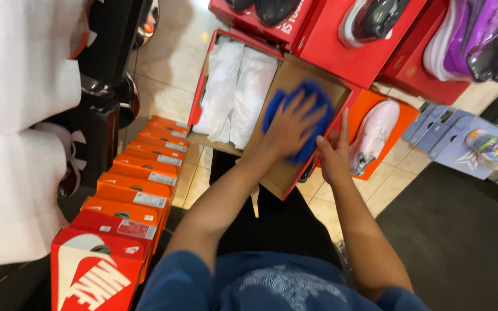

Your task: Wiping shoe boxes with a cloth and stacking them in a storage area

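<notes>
While I watch through the head camera, the left hand lies flat with fingers spread on a blue cloth, pressing it against the brown inner face of the open lid of the red shoe box. That box is my landmark. The right hand steadies its right edge, fingers loosely curled round the rim and the forefinger pointing up; how firmly it grips, I cannot tell. To wipe well, I judge the cloth should stay flat under the whole palm and travel in overlapping strokes out to the corners, while the other hand keeps the lid from flexing.

Inside the box, left of the cloth, white tissue wrapping lies in two long bundles. Left of the box and below it, a row of orange boxes runs along the tiled floor, each with a small white rectangular label on its end; the nearest ones are red with a large white mark. Above the box stand more red boxes bearing dark shoes, with purple shoes farther right. Just right of the box, an orange box holds a pale pink shoe. Farther right lie pale blue cards, one with what may be a small packaged item.
</notes>
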